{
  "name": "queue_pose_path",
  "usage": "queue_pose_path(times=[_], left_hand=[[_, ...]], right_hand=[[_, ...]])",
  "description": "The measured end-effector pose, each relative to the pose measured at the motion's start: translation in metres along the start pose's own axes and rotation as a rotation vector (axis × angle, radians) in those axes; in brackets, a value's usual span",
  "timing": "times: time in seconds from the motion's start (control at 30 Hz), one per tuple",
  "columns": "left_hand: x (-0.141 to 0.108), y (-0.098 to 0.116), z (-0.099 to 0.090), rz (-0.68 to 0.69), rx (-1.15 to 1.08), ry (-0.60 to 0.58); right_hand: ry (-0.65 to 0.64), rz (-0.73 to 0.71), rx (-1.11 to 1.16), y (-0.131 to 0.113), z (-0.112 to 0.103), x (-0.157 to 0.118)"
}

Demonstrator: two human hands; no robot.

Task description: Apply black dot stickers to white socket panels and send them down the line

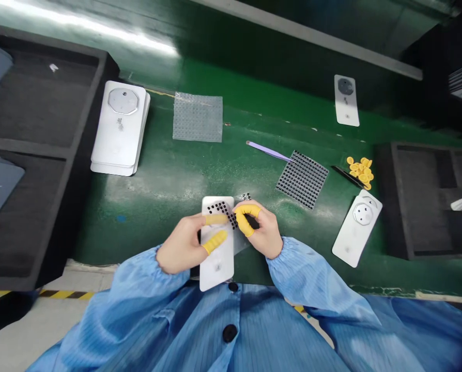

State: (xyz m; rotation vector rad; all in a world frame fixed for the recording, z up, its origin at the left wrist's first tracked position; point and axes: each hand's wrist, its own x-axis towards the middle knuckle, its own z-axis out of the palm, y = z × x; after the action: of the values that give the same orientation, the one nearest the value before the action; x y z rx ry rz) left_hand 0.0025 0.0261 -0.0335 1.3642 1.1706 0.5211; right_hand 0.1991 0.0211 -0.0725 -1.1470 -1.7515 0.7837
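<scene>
A white phone back cover [217, 263] lies under my left hand [188, 243], its lower end overlapping my jacket. My left thumb and index finger, in yellow finger cots, reach across its face; the other fingers are hidden, seemingly curled beneath. Small black dots [217, 207], apparently on a clear sheet, cover the upper part of the cover. At its right edge my right hand [259, 227] pinches thumb and index finger, also in yellow cots, by the dotted sheet. Clear film [240, 241] shows below the right hand, and more dots [246, 196] show behind it.
Stacked white covers [118, 124] and a black tray [93, 98] are left, beside bubble wrap [198, 119]. Purple tweezers [267, 150] touch a black-dot sheet [303, 180]. To the right are yellow finger cots [360, 170], dark tweezers [349, 176], covers [357, 227] [346, 106] and another tray [394, 206].
</scene>
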Motion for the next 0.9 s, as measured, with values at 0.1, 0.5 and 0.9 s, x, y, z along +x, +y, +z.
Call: queue_pose_path(times=[0.1, 0.5, 0.9], left_hand=[[-0.011, -0.003, -0.032, -0.133, -0.111, 0.155], [-0.032, 0.029, 0.001, 0.059, -0.282, 0.525], [-0.029, 0.034, 0.017, 0.249, -0.093, 0.391]], right_hand=[[-0.045, -0.087, -0.093, 0.006, -0.003, -0.003], [-0.128, -0.429, -0.357, -0.059, -0.023, 0.043], [-0.216, -0.603, -0.56, -0.061, -0.03, 0.032]])
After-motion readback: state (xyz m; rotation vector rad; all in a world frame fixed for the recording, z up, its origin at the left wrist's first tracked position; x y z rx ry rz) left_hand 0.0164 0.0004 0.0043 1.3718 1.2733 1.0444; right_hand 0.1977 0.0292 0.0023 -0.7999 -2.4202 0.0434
